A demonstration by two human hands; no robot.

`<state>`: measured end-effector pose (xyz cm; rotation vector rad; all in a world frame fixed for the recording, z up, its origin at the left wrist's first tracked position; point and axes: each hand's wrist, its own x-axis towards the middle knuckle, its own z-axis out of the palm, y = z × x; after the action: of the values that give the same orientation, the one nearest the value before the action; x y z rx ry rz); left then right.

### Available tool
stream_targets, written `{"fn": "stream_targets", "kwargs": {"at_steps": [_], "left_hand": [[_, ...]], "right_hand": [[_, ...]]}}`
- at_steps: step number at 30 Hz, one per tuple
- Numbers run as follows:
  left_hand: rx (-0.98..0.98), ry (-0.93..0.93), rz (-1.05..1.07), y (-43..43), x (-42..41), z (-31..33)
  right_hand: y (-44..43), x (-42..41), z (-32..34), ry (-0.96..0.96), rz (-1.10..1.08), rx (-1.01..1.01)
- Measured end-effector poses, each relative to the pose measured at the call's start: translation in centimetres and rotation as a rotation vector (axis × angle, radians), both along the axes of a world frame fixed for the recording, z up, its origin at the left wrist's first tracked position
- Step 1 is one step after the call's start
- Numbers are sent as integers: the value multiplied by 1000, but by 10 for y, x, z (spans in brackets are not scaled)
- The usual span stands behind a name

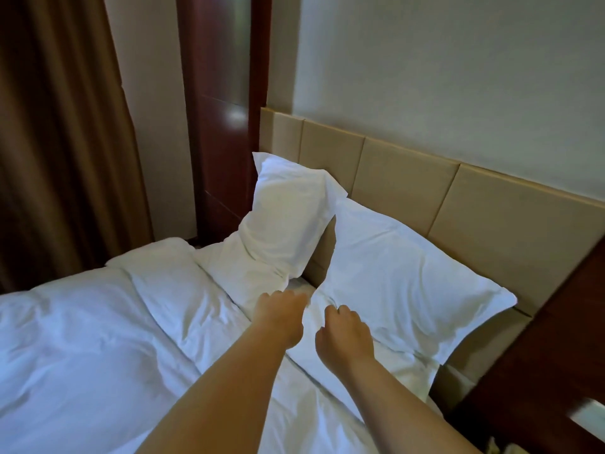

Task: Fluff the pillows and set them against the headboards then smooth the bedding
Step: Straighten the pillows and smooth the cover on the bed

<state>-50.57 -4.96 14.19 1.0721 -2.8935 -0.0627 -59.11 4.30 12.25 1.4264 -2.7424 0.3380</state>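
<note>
Presently, left hand (281, 317) and right hand (343, 335), fingers curled, sit at right pillow's (409, 273) near-left edge; fabric grip cannot be determined. Left pillow (288, 217) leans against headboard (491, 204).

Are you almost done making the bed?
About halfway. Both pillows, the far pillow and the near pillow, already lean on the headboard. The left hand and right hand are at the near pillow's bottom edge, likely adjusting it. The blanket is wrinkled and bunched, so smoothing is left.
</note>
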Motion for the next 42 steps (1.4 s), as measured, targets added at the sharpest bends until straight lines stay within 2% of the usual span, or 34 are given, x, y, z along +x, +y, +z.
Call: {"fn": "stream_targets", "kwargs": {"at_steps": [12, 23, 33, 38, 42], "left_hand": [[5, -105, 11, -15, -9, -18], [238, -225, 198, -41, -65, -112], [367, -260, 494, -135, -101, -209], [390, -315, 543, -188, -118, -280], [300, -360, 507, -229, -143, -324]], "right_hand": [[11, -32, -24, -26, -75, 75], [-12, -97, -93, -92, -15, 320], [-152, -163, -181, -155, 289, 427], [-231, -172, -252, -211, 429, 456], [-287, -178, -298, -317, 467, 486]]}}
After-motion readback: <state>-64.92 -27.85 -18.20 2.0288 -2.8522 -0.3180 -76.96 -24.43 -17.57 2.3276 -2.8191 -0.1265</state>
